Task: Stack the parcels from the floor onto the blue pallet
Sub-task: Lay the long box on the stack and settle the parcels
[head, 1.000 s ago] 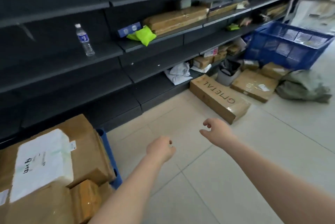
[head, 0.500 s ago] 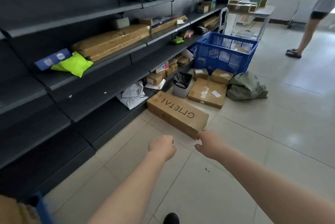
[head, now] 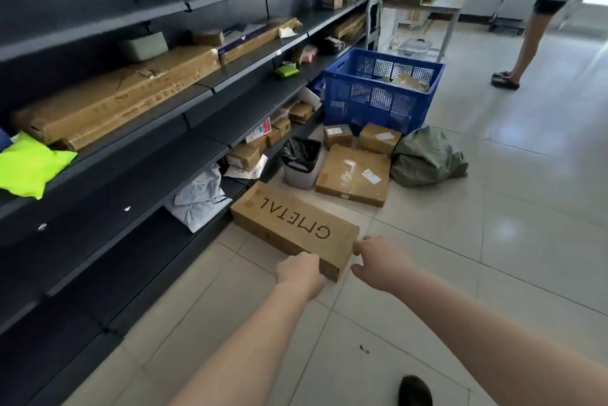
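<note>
I look down from a head camera at a tiled floor beside dark shelving that runs along the left. Both bare arms reach forward toward the near end of a long cardboard box printed GMETAL, which lies flat on the floor against the foot of the shelves. My left hand is loosely curled at the box's near left corner, and my right hand is part open at its near right corner, thumb and fingers spread as if to take that end. Neither hand grips anything yet; whether they touch the cardboard I cannot tell. The hands sit one at each corner, I judge, because a box this long needs both. Farther off lie a flat parcel, two small parcels, a bin, a green sack and a blue crate. The blue pallet is not in view. Another person stands at the far right.
</note>
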The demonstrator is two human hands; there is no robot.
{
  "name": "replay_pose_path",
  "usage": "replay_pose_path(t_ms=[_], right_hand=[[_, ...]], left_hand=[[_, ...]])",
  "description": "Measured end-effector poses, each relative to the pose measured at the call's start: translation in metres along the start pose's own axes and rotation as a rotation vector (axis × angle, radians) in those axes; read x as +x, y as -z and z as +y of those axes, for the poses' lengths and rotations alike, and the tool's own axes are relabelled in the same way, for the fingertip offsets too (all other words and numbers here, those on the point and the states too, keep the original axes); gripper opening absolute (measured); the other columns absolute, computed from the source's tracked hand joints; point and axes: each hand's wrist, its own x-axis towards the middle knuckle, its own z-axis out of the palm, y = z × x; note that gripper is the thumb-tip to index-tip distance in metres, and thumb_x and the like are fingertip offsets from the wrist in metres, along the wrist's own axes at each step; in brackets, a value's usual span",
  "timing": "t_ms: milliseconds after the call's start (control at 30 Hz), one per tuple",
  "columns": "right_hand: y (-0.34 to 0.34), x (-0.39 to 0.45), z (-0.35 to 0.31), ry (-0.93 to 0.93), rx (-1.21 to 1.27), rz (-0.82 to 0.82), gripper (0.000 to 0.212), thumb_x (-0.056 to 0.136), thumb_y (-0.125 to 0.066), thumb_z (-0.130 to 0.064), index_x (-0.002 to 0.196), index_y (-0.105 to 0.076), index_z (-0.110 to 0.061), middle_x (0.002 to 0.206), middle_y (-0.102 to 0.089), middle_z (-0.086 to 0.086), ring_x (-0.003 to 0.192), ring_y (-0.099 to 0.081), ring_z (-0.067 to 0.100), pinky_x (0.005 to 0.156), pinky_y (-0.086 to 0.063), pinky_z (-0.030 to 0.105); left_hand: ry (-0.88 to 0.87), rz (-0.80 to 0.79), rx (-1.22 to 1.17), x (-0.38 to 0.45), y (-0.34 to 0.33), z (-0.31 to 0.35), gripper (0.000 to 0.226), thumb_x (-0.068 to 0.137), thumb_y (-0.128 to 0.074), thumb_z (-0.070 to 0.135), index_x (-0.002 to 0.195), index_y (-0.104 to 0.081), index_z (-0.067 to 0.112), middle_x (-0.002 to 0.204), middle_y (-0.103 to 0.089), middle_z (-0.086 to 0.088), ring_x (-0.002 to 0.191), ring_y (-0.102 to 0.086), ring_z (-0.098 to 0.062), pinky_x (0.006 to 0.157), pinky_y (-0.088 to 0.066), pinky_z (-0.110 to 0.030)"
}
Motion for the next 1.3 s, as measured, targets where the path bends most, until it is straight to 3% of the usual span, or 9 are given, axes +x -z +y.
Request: replay_pose_path(t_ms=[200, 300, 467, 767, 900, 1033, 1133, 1233, 1300], right_hand=[[0.015, 0.092, 0.079, 0.075, 0.039, -0.030, 0.032, 0.087, -0.049, -0.035, 0.113, -0.057, -0.019, 0.109, -0.059, 0.001, 0.097, -0.058, 0.021, 0.065, -0.047, 0.029], [0.021, 0.131, 0.122, 0.133, 0.051, -0.080, 0.032, 0.086, -0.048, -0.035, 0.112, -0.057, -0.018, 0.109, -0.059, 0.001, 0.097, -0.059, 0.021, 0.065, -0.046, 0.029], [0.021, 0.204, 0.175, 0.183, 0.035, -0.150, 0.030, 0.087, -0.047, -0.036, 0.111, -0.057, -0.019, 0.111, -0.059, -0.001, 0.099, -0.058, 0.021, 0.069, -0.046, 0.029], [-0.014, 0.366, 0.183, 0.236, 0.017, -0.363, 0.034, 0.087, -0.047, -0.034, 0.115, -0.058, -0.018, 0.113, -0.060, 0.000, 0.101, -0.058, 0.020, 0.071, -0.047, 0.027], [-0.037, 0.432, 0.193, 0.220, 0.038, -0.451, 0.038, 0.087, -0.048, -0.035, 0.120, -0.055, -0.017, 0.118, -0.058, 0.002, 0.106, -0.057, 0.022, 0.076, -0.045, 0.026], [-0.067, 0.495, 0.210, 0.182, 0.051, -0.518, 0.045, 0.085, -0.052, -0.037, 0.125, -0.053, -0.018, 0.121, -0.056, 0.003, 0.109, -0.056, 0.022, 0.079, -0.045, 0.027], [-0.097, 0.545, 0.221, 0.128, 0.086, -0.576, 0.051, 0.085, -0.054, -0.039, 0.131, -0.048, -0.018, 0.127, -0.053, 0.002, 0.113, -0.055, 0.021, 0.081, -0.043, 0.026], [-0.137, 0.596, 0.227, 0.130, 0.056, -0.616, 0.056, 0.085, -0.056, -0.041, 0.135, -0.046, -0.017, 0.130, -0.052, 0.003, 0.117, -0.053, 0.022, 0.086, -0.044, 0.027], [-0.172, 0.631, 0.226, 0.120, 0.072, -0.631, 0.058, 0.084, -0.057, -0.040, 0.135, -0.044, -0.017, 0.130, -0.052, 0.002, 0.112, -0.055, 0.020, 0.078, -0.044, 0.024]], left_hand=[[0.176, -0.023, -0.100, 0.083, 0.011, 0.043, 0.030, 0.093, -0.042, 0.023, 0.118, -0.057, 0.017, 0.117, -0.062, -0.005, 0.105, -0.059, -0.026, 0.079, -0.044, -0.032], [0.273, -0.056, -0.155, 0.115, 0.016, 0.069, 0.028, 0.093, -0.042, 0.024, 0.115, -0.059, 0.019, 0.116, -0.062, -0.004, 0.105, -0.058, -0.026, 0.081, -0.047, -0.033], [0.433, -0.081, -0.297, 0.168, 0.017, 0.095, 0.025, 0.092, -0.040, 0.025, 0.105, -0.061, 0.022, 0.109, -0.064, -0.001, 0.100, -0.061, -0.024, 0.070, -0.039, -0.026], [0.635, -0.138, -0.525, 0.287, -0.013, 0.072, 0.026, 0.091, -0.041, 0.027, 0.105, -0.062, 0.023, 0.113, -0.063, 0.003, 0.104, -0.060, -0.017, 0.078, -0.044, -0.024], [0.730, -0.176, -0.637, 0.345, -0.029, 0.059, 0.014, 0.091, -0.041, 0.025, 0.081, -0.051, 0.026, 0.107, -0.063, 0.007, 0.100, -0.060, -0.015, 0.075, -0.041, -0.022], [0.819, -0.186, -0.725, 0.402, -0.046, 0.048, 0.017, 0.091, -0.041, 0.026, 0.074, -0.043, 0.028, 0.095, -0.058, 0.007, 0.097, -0.060, -0.014, 0.071, -0.039, -0.021], [0.889, -0.190, -0.794, 0.448, -0.075, 0.035, 0.017, 0.091, -0.041, 0.026, 0.099, -0.056, 0.024, 0.107, -0.059, 0.006, 0.097, -0.058, -0.013, 0.073, -0.040, -0.022], [0.998, -0.177, -0.878, 0.494, -0.117, 0.021, 0.029, 0.092, -0.042, 0.027, 0.118, -0.053, 0.020, 0.121, -0.057, 0.002, 0.097, -0.055, -0.014, 0.078, -0.043, -0.026], [1.077, -0.159, -0.937, 0.523, -0.155, 0.014, 0.034, 0.092, -0.042, 0.027, 0.125, -0.048, 0.020, 0.128, -0.053, 0.001, 0.108, -0.055, -0.017, 0.083, -0.044, -0.027]])
